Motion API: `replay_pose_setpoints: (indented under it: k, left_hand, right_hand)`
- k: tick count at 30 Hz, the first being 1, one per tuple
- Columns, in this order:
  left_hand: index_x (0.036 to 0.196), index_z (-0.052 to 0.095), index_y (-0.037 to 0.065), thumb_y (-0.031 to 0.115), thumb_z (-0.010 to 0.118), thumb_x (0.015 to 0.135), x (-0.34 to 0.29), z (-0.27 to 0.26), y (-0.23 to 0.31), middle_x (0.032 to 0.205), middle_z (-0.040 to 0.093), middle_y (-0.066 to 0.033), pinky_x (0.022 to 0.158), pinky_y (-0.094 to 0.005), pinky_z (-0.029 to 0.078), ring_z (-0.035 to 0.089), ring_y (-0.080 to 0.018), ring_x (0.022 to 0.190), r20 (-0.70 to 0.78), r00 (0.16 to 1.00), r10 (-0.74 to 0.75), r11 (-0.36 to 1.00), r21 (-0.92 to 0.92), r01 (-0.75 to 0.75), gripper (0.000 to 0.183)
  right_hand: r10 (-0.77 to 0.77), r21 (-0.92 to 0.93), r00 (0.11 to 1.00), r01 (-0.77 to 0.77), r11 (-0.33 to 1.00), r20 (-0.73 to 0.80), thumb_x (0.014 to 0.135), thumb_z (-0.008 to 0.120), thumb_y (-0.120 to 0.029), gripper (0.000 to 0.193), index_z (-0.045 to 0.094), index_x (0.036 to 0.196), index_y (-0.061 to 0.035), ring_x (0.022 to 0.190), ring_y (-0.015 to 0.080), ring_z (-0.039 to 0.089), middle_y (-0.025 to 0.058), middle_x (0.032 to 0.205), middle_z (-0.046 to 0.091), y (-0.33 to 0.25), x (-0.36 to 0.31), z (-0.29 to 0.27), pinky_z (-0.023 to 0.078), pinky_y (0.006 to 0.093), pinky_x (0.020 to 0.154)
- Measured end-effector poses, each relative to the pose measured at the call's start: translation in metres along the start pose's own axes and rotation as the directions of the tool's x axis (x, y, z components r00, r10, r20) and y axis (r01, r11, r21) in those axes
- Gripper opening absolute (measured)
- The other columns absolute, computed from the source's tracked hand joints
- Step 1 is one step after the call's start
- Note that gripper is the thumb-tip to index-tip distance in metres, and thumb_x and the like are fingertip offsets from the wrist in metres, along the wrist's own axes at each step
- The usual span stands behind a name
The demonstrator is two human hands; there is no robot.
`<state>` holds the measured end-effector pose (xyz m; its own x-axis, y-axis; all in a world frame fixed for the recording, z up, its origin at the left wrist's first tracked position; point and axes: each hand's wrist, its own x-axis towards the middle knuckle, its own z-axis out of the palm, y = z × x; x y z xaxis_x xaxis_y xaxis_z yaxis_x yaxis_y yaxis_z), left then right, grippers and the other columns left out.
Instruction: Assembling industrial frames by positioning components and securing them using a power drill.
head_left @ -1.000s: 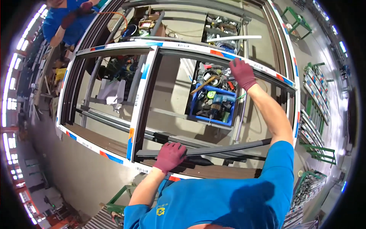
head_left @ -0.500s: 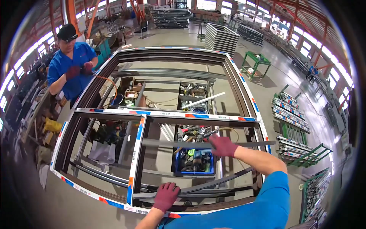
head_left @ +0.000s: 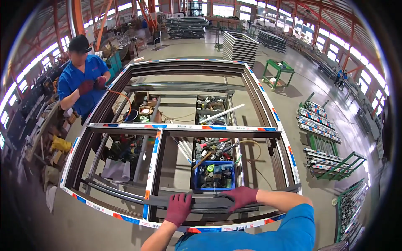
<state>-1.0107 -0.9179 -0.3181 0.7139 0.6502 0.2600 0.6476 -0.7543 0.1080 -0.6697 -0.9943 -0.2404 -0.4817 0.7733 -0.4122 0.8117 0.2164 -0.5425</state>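
A large brown window frame, its faces covered in white film with red and blue patches, lies flat in front of me. Long dark grey strips run along the near right opening, just inside the frame's near side. My left hand, in a dark red glove, has its fingers closed over the strips beside the short crossbar. Farther right, my right hand, gloved alike, closes on a strip. Its thumb side is partly hidden. The strip's right end reaches over the frame's right side.
Below the frame are a blue crate of tools and a black bin of parts. At far left a person in blue holds something on an orange hose. Green cart and stacked profiles stand to the right.
My right hand has come down toward me with its strip, from mid-opening to the near side. Both strips now lie close together. My left hand has shifted slightly left and up.
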Motion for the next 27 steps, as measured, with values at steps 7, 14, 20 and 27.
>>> replay_pose_setpoints:
  k: [7,14,20,27]
  left_hand:
    - [0.135,0.063,0.019,0.024,0.083,0.078,0.012,-0.021,-0.007,0.117,0.063,-0.0106,0.102,-0.0518,0.045,0.062,-0.0320,0.114,-0.017,1.000,-0.004,1.000,-0.031,0.004,0.061]
    - [0.135,0.063,0.022,0.029,0.088,0.073,0.042,-0.013,0.003,0.118,0.064,-0.0084,0.104,-0.0497,0.045,0.061,-0.0314,0.118,-0.008,0.998,0.060,0.987,-0.147,-0.060,0.067]
    - [0.146,0.056,0.015,0.040,0.088,0.078,0.053,0.014,0.019,0.133,0.060,-0.0138,0.114,-0.0535,0.039,0.056,-0.0344,0.129,0.096,0.991,0.098,0.983,-0.167,-0.081,0.079]
    - [0.145,0.056,0.009,0.041,0.081,0.084,-0.002,-0.013,-0.019,0.141,0.057,-0.0187,0.119,-0.0548,0.036,0.051,-0.0371,0.136,0.272,0.961,0.054,0.976,-0.217,0.007,0.073]
  right_hand:
    - [0.220,-0.138,0.953,-0.251,0.958,-0.209,0.077,0.080,-0.039,0.073,0.058,0.140,-0.0105,0.117,0.0401,0.069,0.0208,0.126,0.071,0.006,-0.056,-0.005,0.057,0.0501,0.098]
    - [0.334,-0.173,0.869,-0.415,0.893,-0.364,0.073,0.081,-0.035,0.051,0.065,0.115,-0.0099,0.101,0.0395,0.072,0.0163,0.106,0.074,0.066,-0.140,-0.005,0.058,0.0511,0.088]
    - [0.435,-0.233,0.833,-0.524,0.819,-0.342,0.071,0.083,-0.038,0.052,0.068,0.113,-0.0119,0.096,0.0389,0.073,0.0151,0.101,0.075,0.072,-0.171,0.003,0.058,0.0509,0.085]
    - [0.584,-0.120,0.745,-0.644,0.756,-0.322,0.072,0.080,-0.035,0.057,0.067,0.121,-0.0092,0.110,0.0444,0.068,0.0221,0.111,0.073,0.122,-0.121,0.000,0.054,0.0529,0.095]
